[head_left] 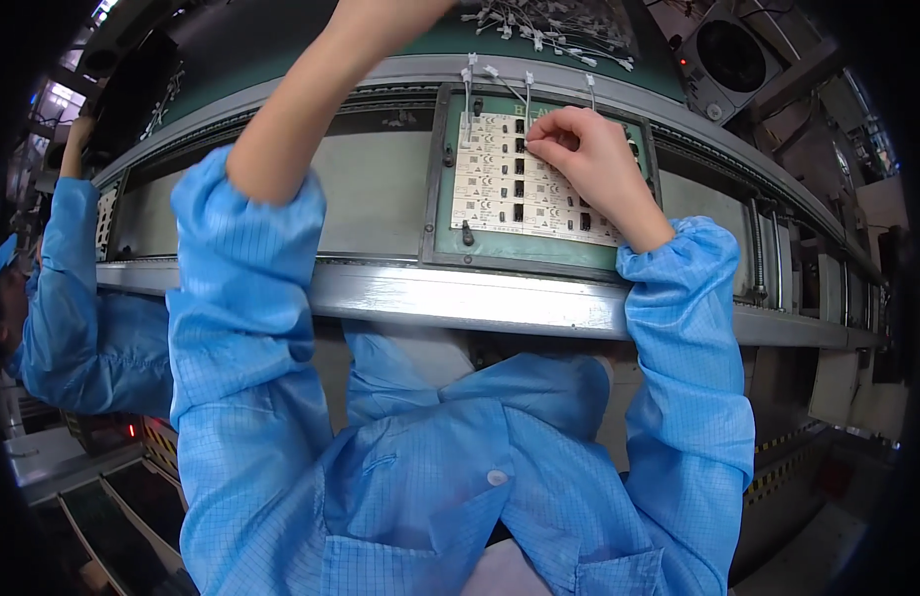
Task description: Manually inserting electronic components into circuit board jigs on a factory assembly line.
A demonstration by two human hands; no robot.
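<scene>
A pale circuit board panel [488,204] with rows of small black components lies in a green, dark-framed carrier [445,223]. My right hand [589,154] is over its upper middle, thumb and forefinger pinched together by the column of black parts; what they hold, if anything, is hidden. Short white leads with plugs [529,79] stick up along the carrier's far edge, one running down near these fingertips. My left hand [400,15] reaches to the top edge, left of a heap of white plugged leads [554,30]. Its fingers lie out of sight.
The carrier sits on a conveyor between metal rails [460,298]. Beyond it runs a green bench surface [410,45]. A black fan unit [728,60] stands at the far right. At left, a co-worker in a blue sleeve [68,228] reaches over the same line.
</scene>
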